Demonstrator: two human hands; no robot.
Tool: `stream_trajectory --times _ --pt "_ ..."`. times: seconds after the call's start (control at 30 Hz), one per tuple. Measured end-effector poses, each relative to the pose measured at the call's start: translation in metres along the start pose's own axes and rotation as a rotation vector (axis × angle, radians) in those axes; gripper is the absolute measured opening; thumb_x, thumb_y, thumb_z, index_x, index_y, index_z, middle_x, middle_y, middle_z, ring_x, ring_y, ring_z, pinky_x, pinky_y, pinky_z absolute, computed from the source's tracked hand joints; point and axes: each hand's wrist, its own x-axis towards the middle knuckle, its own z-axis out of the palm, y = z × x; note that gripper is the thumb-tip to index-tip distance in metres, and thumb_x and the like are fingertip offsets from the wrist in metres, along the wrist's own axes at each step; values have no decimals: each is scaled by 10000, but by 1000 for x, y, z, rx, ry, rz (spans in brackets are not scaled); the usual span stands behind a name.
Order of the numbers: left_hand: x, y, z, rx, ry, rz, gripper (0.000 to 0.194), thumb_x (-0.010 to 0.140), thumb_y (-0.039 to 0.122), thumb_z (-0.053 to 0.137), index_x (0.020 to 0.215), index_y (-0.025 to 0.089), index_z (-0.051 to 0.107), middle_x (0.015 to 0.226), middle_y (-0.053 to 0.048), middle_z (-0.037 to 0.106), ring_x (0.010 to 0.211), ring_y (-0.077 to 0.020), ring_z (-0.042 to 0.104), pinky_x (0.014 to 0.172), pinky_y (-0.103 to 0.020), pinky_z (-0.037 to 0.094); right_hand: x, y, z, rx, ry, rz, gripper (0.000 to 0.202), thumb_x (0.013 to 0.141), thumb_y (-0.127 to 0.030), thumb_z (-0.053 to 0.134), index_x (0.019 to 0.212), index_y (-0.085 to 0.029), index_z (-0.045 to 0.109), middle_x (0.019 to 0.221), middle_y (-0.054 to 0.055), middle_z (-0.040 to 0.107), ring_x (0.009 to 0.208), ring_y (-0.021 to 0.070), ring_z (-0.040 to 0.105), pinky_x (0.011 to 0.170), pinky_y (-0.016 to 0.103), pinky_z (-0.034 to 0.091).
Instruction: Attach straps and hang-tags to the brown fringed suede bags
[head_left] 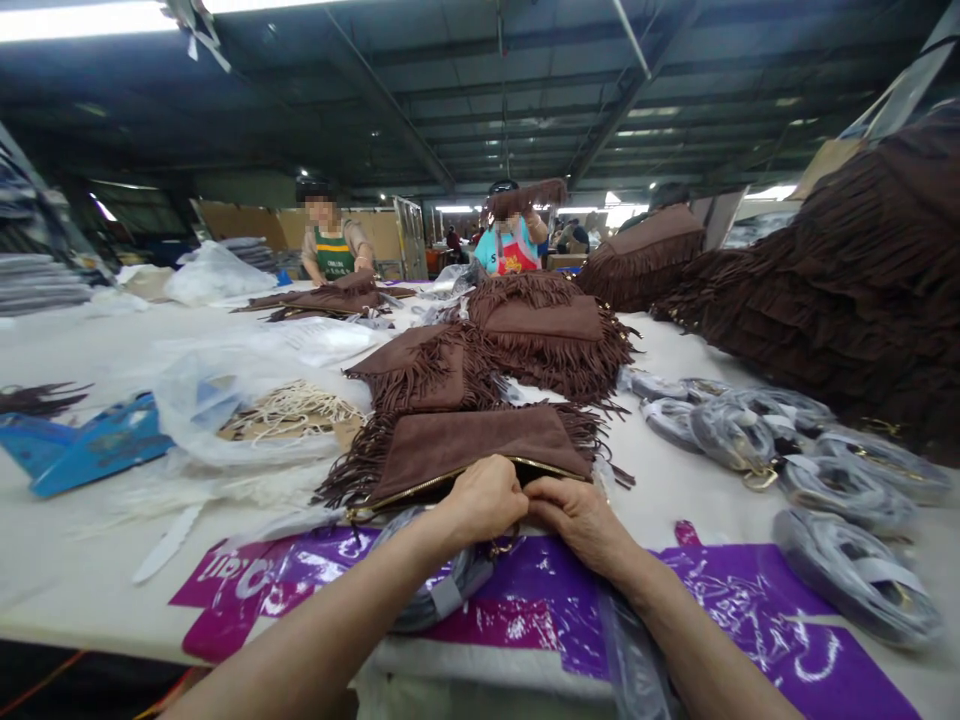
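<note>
Two bare hands meet at the gold zipper edge of a flat brown suede fringed clutch bag (469,445) on a white worktable (90,345). The left hand (484,497) and right hand (577,515) curl their fingers tightly onto that edge, apparently mid-way through working the zip or fitting a strap; next comes a steady grip. Behind the bag lie more fringed bags (547,335); purple printed plastic sleeves (525,590) lie before it.

fringed bag (480,445) behind hands, on table (90,340)
</note>
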Motion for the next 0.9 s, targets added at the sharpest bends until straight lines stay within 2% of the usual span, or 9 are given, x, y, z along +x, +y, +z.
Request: stream_trajectory --times 0.1,0.17,0.23,0.3,0.43,0.6,0.77,0.9 --pt "-30 -5 3 75 86 70 159 750 269 511 815 158 605 836 -66 622 794 -211 561 701 -317 397 0 -2 -1 -10 8 32 194 812 -245 490 740 -205 666 693 -4 630 684 149 563 635 242 374" --pt "-53 -12 9 185 155 142 208 738 343 567 855 172 585 935 -74 591 895 -252 511 790 -389 361 0 -2 -1 -10 13 46 182 802 -241 505 733 -201 668 695 2 633 689 153 562 645 249 371" --pt "-69 -20 16 253 177 190 164 748 326 573 835 187 583 959 -61 577 938 -258 470 824 -415 325 0 -1 0 3 15 53 172 794 -238 516 730 -202 672 693 -1 638 684 152 562 649 250 371" --pt "-73 -27 21 253 185 191 87 783 252 528 812 189 581 939 -48 580 940 -238 457 828 -397 310 0 -1 0 23 16 54 168 787 -232 520 722 -203 672 686 -7 640 672 147 562 643 245 374" --pt "-53 -27 23 256 250 120 148 819 183 440 756 176 574 850 -52 602 894 -219 476 798 -371 306 0 -2 0 59 20 36 157 778 -211 524 715 -199 668 687 -9 639 678 142 567 642 239 384" --pt "-25 -11 24 253 290 5 200 830 173 395 777 160 588 823 -79 645 871 -242 537 776 -380 309 -1 -6 -2 86 68 20 143 760 -174 539 695 -193 666 687 -3 639 693 143 568 659 241 393" --pt "-10 -1 29 298 334 -85 213 821 163 382 796 144 592 821 -114 666 859 -259 585 751 -379 320 0 -6 0 108 144 5 152 772 -165 529 700 -189 662 704 -4 631 698 131 561 672 235 398" --pt "-2 -2 22 348 356 -171 221 800 149 378 790 126 597 805 -142 674 823 -265 615 733 -375 339 -1 -6 1 93 129 -10 147 746 -136 553 683 -197 670 684 -9 618 696 131 554 664 234 393"
